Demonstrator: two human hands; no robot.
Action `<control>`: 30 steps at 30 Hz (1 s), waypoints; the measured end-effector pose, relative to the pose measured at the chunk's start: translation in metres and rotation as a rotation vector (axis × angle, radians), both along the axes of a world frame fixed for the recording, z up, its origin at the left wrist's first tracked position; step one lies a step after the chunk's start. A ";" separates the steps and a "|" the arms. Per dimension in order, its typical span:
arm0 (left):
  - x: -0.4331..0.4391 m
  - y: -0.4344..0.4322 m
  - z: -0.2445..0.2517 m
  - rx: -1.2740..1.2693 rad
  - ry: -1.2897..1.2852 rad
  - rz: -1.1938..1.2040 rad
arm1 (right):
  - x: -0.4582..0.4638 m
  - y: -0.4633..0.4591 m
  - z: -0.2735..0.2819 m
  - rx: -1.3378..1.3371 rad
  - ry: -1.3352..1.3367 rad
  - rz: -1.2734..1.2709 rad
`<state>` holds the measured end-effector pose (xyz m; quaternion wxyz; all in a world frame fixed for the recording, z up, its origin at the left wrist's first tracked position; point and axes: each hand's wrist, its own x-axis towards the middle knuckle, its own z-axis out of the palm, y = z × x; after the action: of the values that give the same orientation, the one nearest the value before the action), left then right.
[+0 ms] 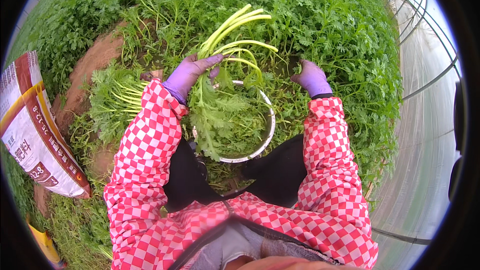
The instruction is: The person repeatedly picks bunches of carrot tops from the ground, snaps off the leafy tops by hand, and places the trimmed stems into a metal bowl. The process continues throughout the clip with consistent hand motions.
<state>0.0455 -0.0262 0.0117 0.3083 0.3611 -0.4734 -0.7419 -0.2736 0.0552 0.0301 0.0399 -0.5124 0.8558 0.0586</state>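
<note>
My left hand [193,74], in a purple glove, grips a bunch of leafy greens [210,120] with lobed leaves, like garland chrysanthemum. Its pale cut stems point away from me and its leaves hang towards me. Below the bunch, between my knees, stands a round basin or bucket [270,123] with a whitish rim and loose greens inside. My right hand [313,78], also gloved in purple, reaches down at the base of the standing greens [337,45] on the right. Its fingertips are partly hidden among them, so whether they hold a stem cannot be seen.
A pile of picked greens [125,95] lies left of my left forearm. Farther left is a printed fertilizer sack [41,131] beside a strip of bare soil [93,60]. Plastic greenhouse sheeting [416,150] with curved ribs runs along the right. A yellow object [44,243] shows at lower left.
</note>
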 end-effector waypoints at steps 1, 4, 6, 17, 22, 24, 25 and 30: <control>0.002 -0.003 0.000 0.008 0.039 0.011 | 0.005 0.003 0.006 0.011 -0.052 0.016; 0.001 -0.005 0.000 -0.014 0.162 0.019 | 0.036 0.014 0.020 0.310 -1.281 0.186; -0.003 -0.001 0.002 -0.066 0.189 -0.025 | 0.072 0.010 0.010 0.280 -1.604 0.359; -0.025 0.013 -0.014 -0.149 0.072 -0.384 | 0.101 -0.032 -0.001 -0.624 -2.591 0.428; -0.016 0.020 0.004 -0.797 -0.320 0.102 | 0.096 -0.031 0.005 -0.866 -2.271 0.300; -0.015 0.028 0.017 -0.773 -0.305 0.399 | 0.099 -0.032 0.003 -1.007 -2.128 0.396; -0.022 0.031 0.021 -0.691 -0.177 0.369 | 0.103 -0.033 0.002 -1.008 -2.091 0.296; -0.084 0.053 0.008 0.653 0.632 -0.253 | 0.142 -0.024 -0.002 -0.944 -2.039 0.173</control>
<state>-0.0385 0.0273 0.0200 0.2149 0.1352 -0.1387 -0.9572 -0.1319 0.0309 0.0285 0.5185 -0.3425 0.3215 -0.7145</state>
